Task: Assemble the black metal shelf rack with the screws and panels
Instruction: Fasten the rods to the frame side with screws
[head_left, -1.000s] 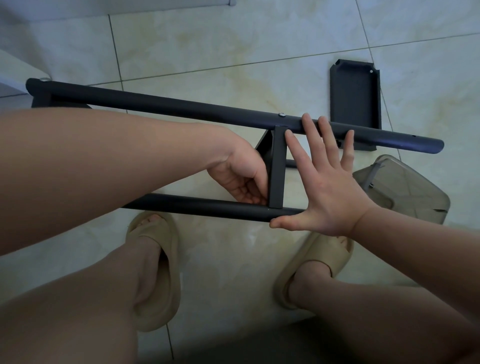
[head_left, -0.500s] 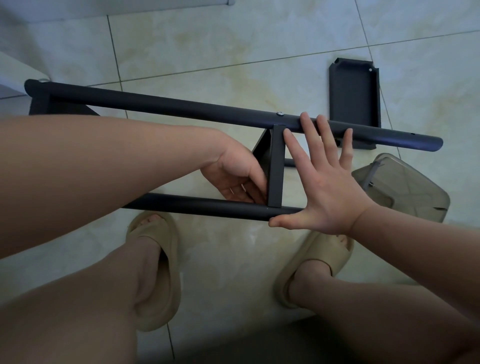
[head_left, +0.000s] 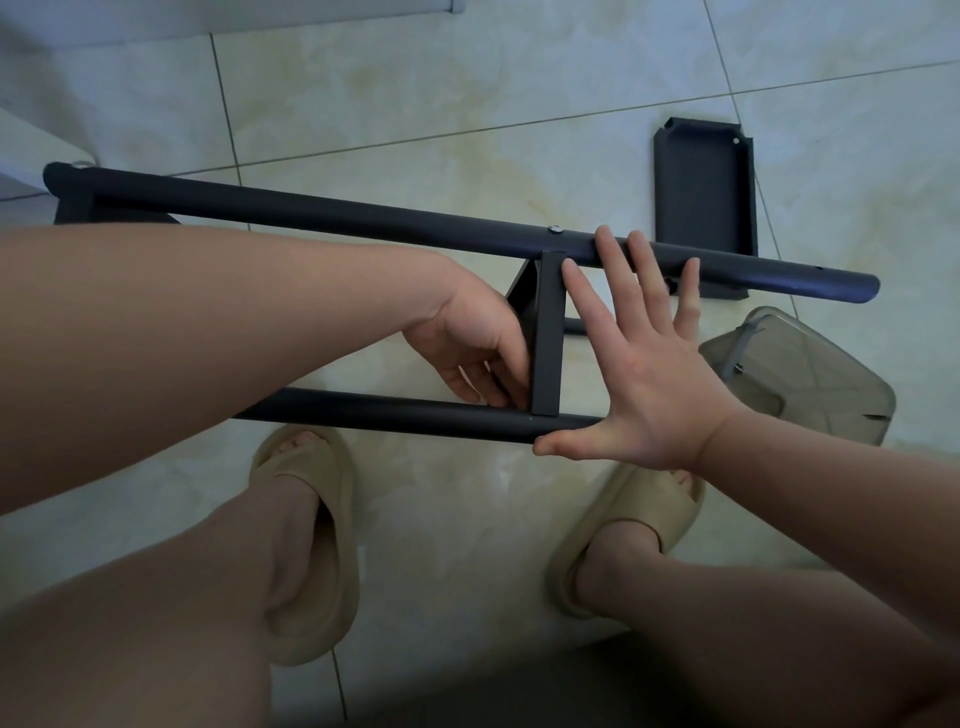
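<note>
Left of the shelf panel (head_left: 548, 332) bridging the two black tubes (head_left: 363, 218), the left grip (head_left: 467, 353) curls round its near end, while right of it the right grip (head_left: 649, 374) presses flat, spread and empty, so the frame may twist, misaligning the joint.

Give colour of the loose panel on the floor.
Black, plain matte, no pattern: panel. Head view, the only one, shows it clearly.

You look to be at home, on the floor of a room. Glossy cream marbled floor tiles (head_left: 415, 104) lie under your left slipper (head_left: 337, 597), soft and beige like its pair (head_left: 639, 499). Well right of it sits a smoky plastic box (head_left: 810, 384). White furniture (head_left: 31, 140) stands far beyond it.
</note>
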